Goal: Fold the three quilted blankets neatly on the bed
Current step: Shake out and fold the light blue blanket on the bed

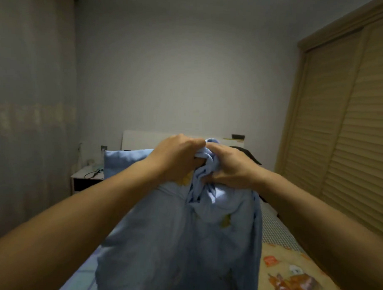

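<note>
A light blue quilted blanket (183, 237) with small yellow prints hangs bunched in front of me above the bed. My left hand (176, 158) grips its gathered top edge. Close beside it, my right hand (231, 165) grips the same bunch, and the two hands almost touch. A yellow blanket (290, 276) with orange cartoon prints lies on the bed at lower right. The hanging cloth hides most of the bed behind it. A third blanket is not identifiable.
A blue pillow (122, 162) leans at the white headboard (143, 140). A bedside table (87, 177) with cables stands at left, next to a curtain. A slatted wardrobe (338, 128) lines the right side. A checked sheet (274, 228) and a dark item (249, 154) lie by the headboard.
</note>
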